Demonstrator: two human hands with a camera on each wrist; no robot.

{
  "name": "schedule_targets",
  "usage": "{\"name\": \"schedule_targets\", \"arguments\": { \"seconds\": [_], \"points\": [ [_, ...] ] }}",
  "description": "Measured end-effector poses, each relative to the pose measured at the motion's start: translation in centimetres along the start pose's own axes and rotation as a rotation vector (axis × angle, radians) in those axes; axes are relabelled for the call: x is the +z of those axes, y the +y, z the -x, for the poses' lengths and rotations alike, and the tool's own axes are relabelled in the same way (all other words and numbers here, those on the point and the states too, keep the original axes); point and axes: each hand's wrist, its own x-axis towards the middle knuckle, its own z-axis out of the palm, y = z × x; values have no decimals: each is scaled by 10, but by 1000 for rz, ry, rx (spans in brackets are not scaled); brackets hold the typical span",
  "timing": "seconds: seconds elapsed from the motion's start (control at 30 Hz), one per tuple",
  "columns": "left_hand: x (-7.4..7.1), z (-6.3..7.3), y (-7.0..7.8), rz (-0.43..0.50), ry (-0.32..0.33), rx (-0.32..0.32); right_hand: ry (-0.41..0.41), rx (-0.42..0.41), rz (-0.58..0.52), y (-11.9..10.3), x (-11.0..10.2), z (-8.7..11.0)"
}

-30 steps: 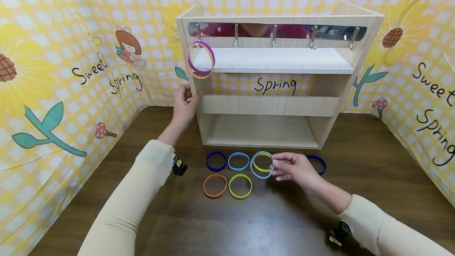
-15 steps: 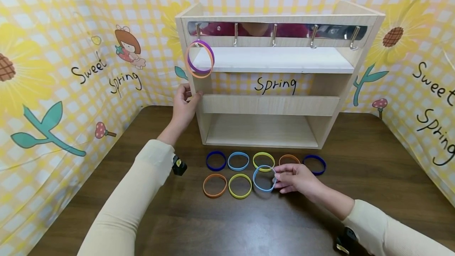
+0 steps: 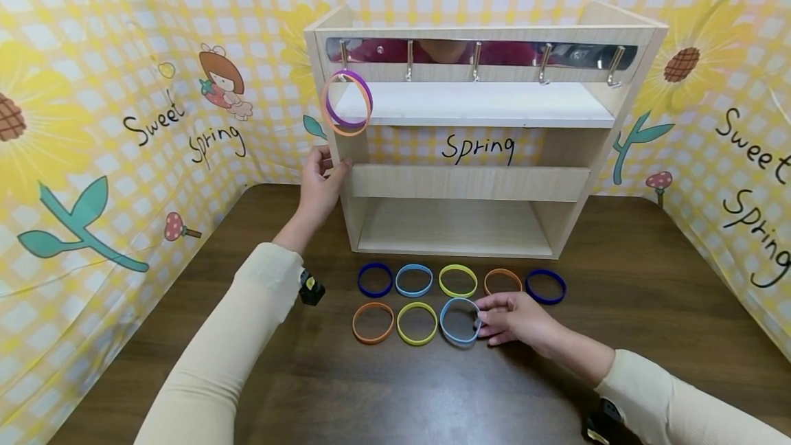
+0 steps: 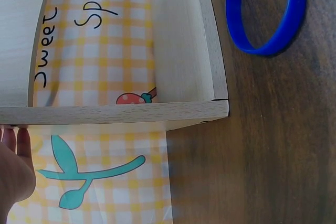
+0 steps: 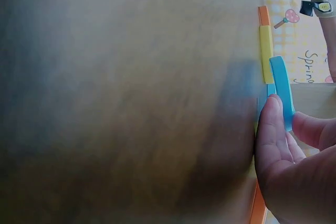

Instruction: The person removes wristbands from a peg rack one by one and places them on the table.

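My right hand (image 3: 519,318) pinches a light blue silicone wristband (image 5: 282,87) by its right side, between thumb and fingers. The wristband is slightly tilted, low over the table, at the right end of the front row. In the right wrist view its near edge is raised above the tabletop. My left hand (image 3: 321,184) grips the left side panel of a pale wooden hook rack (image 3: 469,183), thumb at the front edge and fingers on the outer side. From the rack's leftmost hook hang a purple wristband (image 3: 371,98) and an orange wristband (image 3: 325,110).
Behind lie a dark blue band (image 3: 360,287), a light blue band (image 3: 398,285), a yellow band (image 3: 459,295), an orange band (image 3: 502,270) and another dark blue band (image 3: 546,301). The front row has an orange band (image 3: 373,342) and a yellow band (image 3: 417,343). Several bare hooks (image 3: 477,60) line the rack.
My right hand has brought the light blue wristband down and toward me, from over the back-row yellow band to the front row's right end. The left hand has stayed on the rack.
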Motion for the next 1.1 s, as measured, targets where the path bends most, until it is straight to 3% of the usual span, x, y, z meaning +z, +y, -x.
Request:
{"name": "schedule_targets", "arguments": {
  "seconds": [0.27, 0.7, 1.1],
  "points": [
    [1, 0, 1, 2, -5, 5, 9, 1, 34, 0, 1, -1],
    [2, -1, 0, 3, -11, 3, 79, -33, 178, -6, 6, 0],
    [0, 1, 0, 5, -2, -1, 98, -26, 205, -5, 6, 0]
  ]
}}
